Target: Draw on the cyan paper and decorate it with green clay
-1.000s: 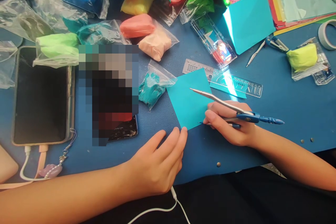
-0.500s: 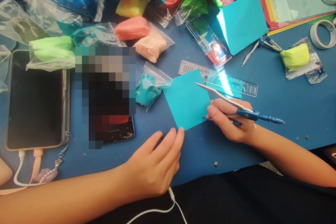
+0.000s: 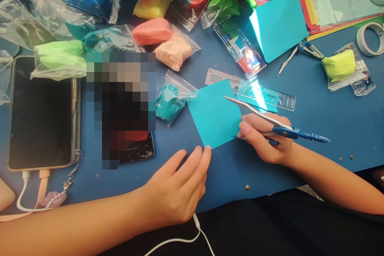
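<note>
A square of turquoise paper [image 3: 214, 114] lies flat in front of me. My left hand [image 3: 183, 184] rests on the table, fingers stretched out, with a fingertip at the paper's near corner. At the paper's right edge, my right hand [image 3: 267, 138] is closed round a drawing compass [image 3: 286, 132] with a blue hinge and handle. One silver leg of it reaches out over the paper; its other leg runs between my fingers, with a blue tip near the paper's edge. Beyond the paper lies a clear ruler [image 3: 267, 98], partly over a turquoise strip.
Bagged teal clay [image 3: 170, 102] sits left of the paper, with other clay bags behind. A second compass [image 3: 288, 61], yellow clay [image 3: 339, 65] and a tape roll [image 3: 370, 39] lie at right. A phone [image 3: 43, 112] with cables lies at left; a blurred block covers another phone [image 3: 139, 152].
The whole view has shifted very slightly. My right hand with the compass sits a touch further right; my left hand stays at the paper's corner.
</note>
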{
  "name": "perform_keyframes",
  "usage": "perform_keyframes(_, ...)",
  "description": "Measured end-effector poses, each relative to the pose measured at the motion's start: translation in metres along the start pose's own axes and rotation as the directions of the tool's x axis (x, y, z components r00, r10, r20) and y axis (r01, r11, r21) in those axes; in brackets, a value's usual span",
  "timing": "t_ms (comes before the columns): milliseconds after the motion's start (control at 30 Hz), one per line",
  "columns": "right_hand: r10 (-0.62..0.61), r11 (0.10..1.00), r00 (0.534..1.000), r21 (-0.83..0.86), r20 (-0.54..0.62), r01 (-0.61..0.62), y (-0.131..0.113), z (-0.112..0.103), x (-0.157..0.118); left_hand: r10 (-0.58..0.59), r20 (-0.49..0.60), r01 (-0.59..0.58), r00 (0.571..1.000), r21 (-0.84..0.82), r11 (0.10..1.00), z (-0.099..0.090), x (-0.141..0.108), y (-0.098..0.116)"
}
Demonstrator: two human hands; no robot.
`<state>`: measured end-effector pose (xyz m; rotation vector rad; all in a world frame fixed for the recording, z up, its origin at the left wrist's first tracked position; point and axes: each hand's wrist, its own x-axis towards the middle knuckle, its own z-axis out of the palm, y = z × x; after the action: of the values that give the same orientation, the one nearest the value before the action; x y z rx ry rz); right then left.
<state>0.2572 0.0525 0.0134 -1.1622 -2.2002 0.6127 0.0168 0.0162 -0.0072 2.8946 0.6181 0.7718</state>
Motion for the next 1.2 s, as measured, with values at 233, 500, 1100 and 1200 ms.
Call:
perform_keyframes(233, -0.152, 0.987, 0.987, 0.061, 0.055, 0.148, -0.005, 0.004, -0.002, -0.001, 0.006, 0.001, 1.000, -0.004, 1.000, 0.000, 0.000, 0.001)
perform_keyframes(500, -0.220, 0.974, 0.974, -0.049, 0.056, 0.223, -0.004, 0.010, 0.000, 0.006, -0.010, -0.006, 1.000, -0.002, 1.000, 0.002, -0.001, 0.001)
perform_keyframes(1100, 0.129, 0.987, 0.891, -0.028, -0.435, -0.157, 0.018, 0.002, 0.011, 0.112, -0.054, -0.113, 0.992, -0.025, 0.993, 0.007, -0.002, 0.001)
perform_keyframes(1200, 0.212, 0.977, 0.903, 0.109, -0.374, -0.184, 0.018, 0.002, 0.013, 0.096, -0.077, -0.096, 0.992, 0.002, 0.995, 0.010, -0.001, 0.001)
